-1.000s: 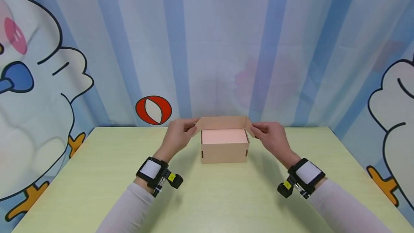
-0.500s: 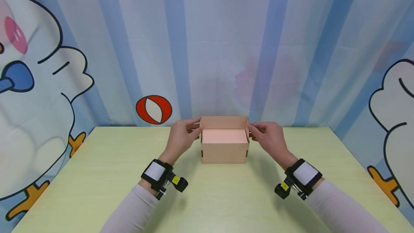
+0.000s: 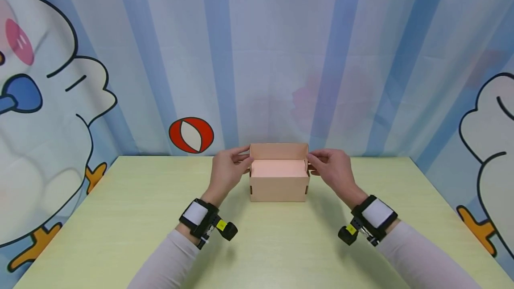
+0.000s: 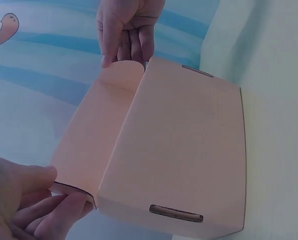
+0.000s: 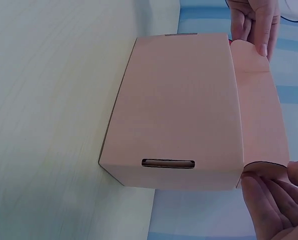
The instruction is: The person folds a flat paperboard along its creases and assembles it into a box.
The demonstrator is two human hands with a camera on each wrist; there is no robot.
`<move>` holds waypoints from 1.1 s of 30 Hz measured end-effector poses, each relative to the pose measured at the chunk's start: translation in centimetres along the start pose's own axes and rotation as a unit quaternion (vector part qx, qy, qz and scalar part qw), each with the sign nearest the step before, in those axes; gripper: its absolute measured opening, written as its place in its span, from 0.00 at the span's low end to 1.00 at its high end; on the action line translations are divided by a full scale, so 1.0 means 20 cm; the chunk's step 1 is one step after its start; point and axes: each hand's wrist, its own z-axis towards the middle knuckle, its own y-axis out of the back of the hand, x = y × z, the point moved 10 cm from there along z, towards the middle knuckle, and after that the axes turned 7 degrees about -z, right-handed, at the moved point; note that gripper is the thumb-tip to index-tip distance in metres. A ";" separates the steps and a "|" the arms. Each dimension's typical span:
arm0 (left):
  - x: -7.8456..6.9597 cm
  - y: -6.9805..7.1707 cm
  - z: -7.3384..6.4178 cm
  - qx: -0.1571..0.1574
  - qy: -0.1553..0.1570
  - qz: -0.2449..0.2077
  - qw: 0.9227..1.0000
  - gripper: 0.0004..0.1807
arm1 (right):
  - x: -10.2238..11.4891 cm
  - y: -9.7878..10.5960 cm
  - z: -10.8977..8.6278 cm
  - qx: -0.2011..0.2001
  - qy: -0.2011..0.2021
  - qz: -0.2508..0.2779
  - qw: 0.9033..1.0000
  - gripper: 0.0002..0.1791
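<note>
A tan cardboard box [image 3: 279, 190] stands on the table near its back edge. Its lid [image 3: 279, 151] is raised at the back, with a small side flap at either end. My left hand [image 3: 228, 168] pinches the left flap [image 5: 250, 56] between thumb and fingers. At the other end, my right hand [image 3: 332, 168] grips the right flap [image 4: 121, 73] the same way. Both flaps are bent toward the box. A slot [image 4: 176, 213] shows low on the box's left side, and a matching slot [image 5: 168, 163] on its right. The inside of the box is mostly hidden.
The pale wooden table [image 3: 281, 253] stretches around the box. Close behind it hangs a blue striped curtain [image 3: 273, 57] with cartoon ducks. A black camera mount is strapped on the left wrist [image 3: 199, 218], another on the right wrist [image 3: 373, 218].
The lid's two side flaps, splayed outward a second ago, have been folded inward. Both hands have moved slightly closer together with them, while the box has stayed in place.
</note>
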 end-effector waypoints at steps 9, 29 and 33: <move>0.02 -0.01 0.00 -0.007 0.019 -0.009 1.000 0.22 | 0.02 0.00 0.00 0.003 0.012 -0.005 1.000 0.21; 0.04 0.00 -0.03 -0.009 0.016 -0.025 1.000 0.23 | 0.02 0.00 -0.02 0.017 0.032 -0.020 0.999 0.23; 0.04 0.00 -0.03 -0.006 0.017 -0.026 0.999 0.23 | 0.01 0.00 -0.01 0.024 0.032 -0.023 0.999 0.24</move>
